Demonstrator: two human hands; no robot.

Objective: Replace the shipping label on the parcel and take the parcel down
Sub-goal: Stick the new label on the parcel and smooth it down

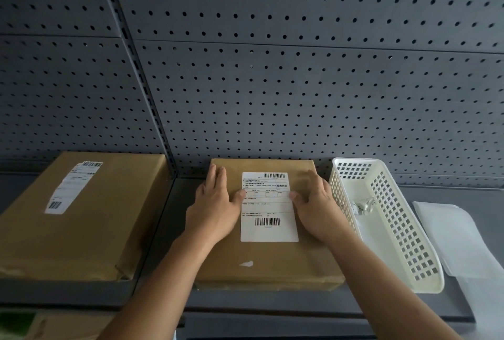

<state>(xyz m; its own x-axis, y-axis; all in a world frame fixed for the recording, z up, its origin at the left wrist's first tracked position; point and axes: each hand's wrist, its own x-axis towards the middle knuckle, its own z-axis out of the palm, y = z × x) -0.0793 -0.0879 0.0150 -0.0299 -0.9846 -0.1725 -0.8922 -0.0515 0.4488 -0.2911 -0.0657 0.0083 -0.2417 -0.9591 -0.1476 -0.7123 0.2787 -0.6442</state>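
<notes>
- The flat brown cardboard parcel (268, 252) lies on the grey metal shelf (163, 230), stiff, probably light; grip its side edges.
- Left hand (215, 203) and right hand (317, 208) rest flat and released at 9 and 3 o'clock of the smooth white shipping label (268, 207).
- At 3 o'clock, a perforated plastic basket (387, 219).

Left grip (215, 203) and right grip (317, 203) apparently pressed flat, fingers extended.
</notes>
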